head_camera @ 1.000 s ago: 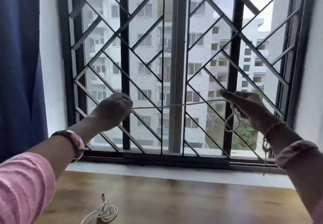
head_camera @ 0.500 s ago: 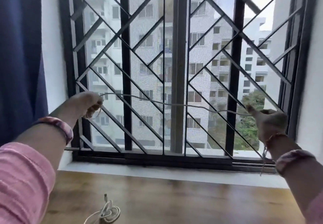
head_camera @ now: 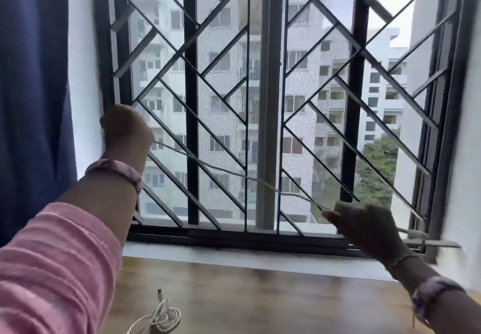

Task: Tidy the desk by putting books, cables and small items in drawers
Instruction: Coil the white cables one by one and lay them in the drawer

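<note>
A thin white cable (head_camera: 234, 173) stretches in the air in front of the window, sloping down from upper left to lower right. My left hand (head_camera: 125, 128) grips its upper end, raised near the left window frame. My right hand (head_camera: 364, 225) pinches the lower end just above the sill. A second white cable (head_camera: 161, 316), coiled, lies on the wooden desk (head_camera: 273, 300) near the bottom edge, its plug pointing up.
A window with a black diagonal grille (head_camera: 260, 99) fills the view behind the desk. A dark blue curtain (head_camera: 31, 86) hangs at the left. A white sill (head_camera: 247, 257) runs between desk and window.
My hands have drawn the cable out longer. The left hand rose and moved left; the right hand dropped toward the sill, so the cable now slopes.
</note>
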{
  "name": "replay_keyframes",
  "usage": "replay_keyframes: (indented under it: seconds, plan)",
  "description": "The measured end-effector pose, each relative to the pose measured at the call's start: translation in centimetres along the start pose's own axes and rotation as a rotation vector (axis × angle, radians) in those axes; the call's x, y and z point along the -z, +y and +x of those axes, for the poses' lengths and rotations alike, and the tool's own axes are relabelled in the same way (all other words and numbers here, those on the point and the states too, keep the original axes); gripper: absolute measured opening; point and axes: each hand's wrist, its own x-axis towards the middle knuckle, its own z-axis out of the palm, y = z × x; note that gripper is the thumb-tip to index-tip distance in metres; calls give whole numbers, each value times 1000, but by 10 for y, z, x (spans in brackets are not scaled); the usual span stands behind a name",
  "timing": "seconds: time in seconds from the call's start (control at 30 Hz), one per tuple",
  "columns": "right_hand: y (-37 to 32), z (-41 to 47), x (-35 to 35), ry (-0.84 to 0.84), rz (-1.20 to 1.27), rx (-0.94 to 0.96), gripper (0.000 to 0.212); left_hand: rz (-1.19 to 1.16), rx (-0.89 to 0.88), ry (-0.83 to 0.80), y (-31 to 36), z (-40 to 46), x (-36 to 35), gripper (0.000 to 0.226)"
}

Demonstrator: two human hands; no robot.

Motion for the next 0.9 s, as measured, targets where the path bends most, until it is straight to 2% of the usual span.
replay_keyframes:
  seconds: [0.07,0.1,0.13,0.17,0.2,0.23,0.27,0.3,0.33,0.37,0.43,0.5,0.57,0.6,0.67,0.77,0.83,0.9]
  plan:
    - [-5,7,3,69,12,35,67,266,-212,102,-10,-11,-3,29]
    - [-6,12,6,109,22,-9,65,412,-428,115,-19,-19,-2,24]
    - [-6,19,8,161,35,-89,65,554,-711,46,-31,-24,-1,21]
    - [-3,26,11,218,52,-184,67,739,-987,-93,-41,-28,2,19]
    - [2,34,14,273,76,-265,71,947,-1190,-234,-50,-29,5,18]
    - [9,42,18,317,106,-323,74,1085,-1286,-374,-55,-30,8,17]
    - [16,50,23,354,132,-364,77,1162,-1285,-525,-55,-36,10,17]
    - [23,58,28,371,158,-408,79,1167,-1171,-693,-54,-44,9,20]
    - [29,64,33,372,181,-456,80,1125,-961,-893,-50,-54,8,24]
    - [35,70,35,367,196,-497,80,1016,-712,-1079,-46,-65,5,30]
    - [46,77,35,345,244,-578,73,717,-309,-1342,-36,-82,5,44]
    - [53,80,33,287,323,-655,61,341,-68,-1495,-31,-86,6,50]
    - [54,75,30,185,345,-634,59,-116,100,-1555,-24,-88,5,44]
    - [49,72,30,123,338,-582,60,-352,169,-1539,-19,-90,4,40]
    - [32,64,28,18,288,-459,62,-754,284,-1383,-4,-94,-3,32]
    - [3,49,21,7,177,-282,60,-1133,445,-968,14,-95,-16,47]
    - [-14,40,21,29,120,-120,53,-1208,469,-666,19,-84,-25,43]
    - [-28,33,26,50,110,46,42,-1102,374,-477,17,-74,-36,34]
